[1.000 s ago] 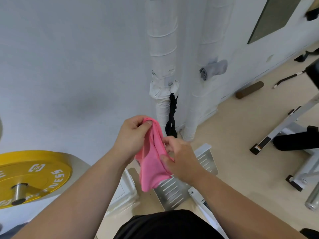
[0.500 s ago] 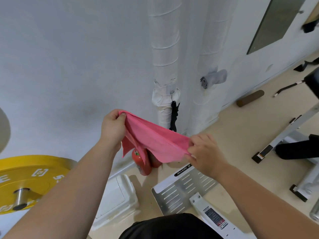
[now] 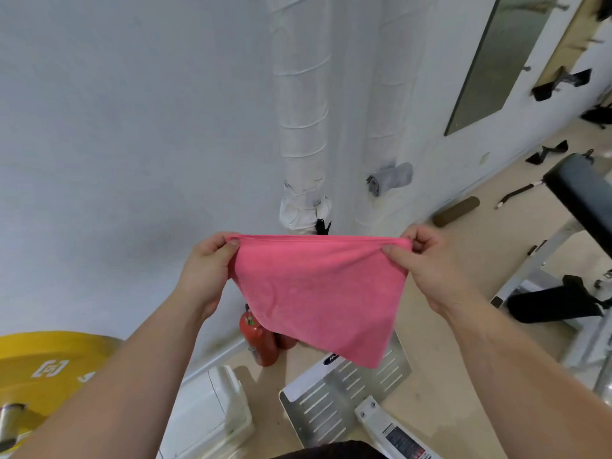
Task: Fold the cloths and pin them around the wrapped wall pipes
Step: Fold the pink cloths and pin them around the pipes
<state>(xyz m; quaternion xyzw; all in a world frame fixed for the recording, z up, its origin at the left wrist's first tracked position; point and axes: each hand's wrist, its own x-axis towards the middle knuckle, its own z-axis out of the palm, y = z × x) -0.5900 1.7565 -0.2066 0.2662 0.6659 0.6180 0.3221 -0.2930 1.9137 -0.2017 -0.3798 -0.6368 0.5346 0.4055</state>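
Spreading of the pink cloth (image 3: 318,293) in the air before the wall. The left hand (image 3: 208,266) pinches one top corner and the right hand (image 3: 427,263) pinches the other, so the taut upper edge runs horizontally, crosswise to the upright wrapped pipes. The cloth hangs between the hands, its lowest corner towards the right. The left pipe (image 3: 299,111) stands beyond the middle of the edge. The right pipe (image 3: 387,111), bearing a rolled grey cloth (image 3: 390,178), lies nearer the right hand. Folding probably calls for bringing the two held corners together.
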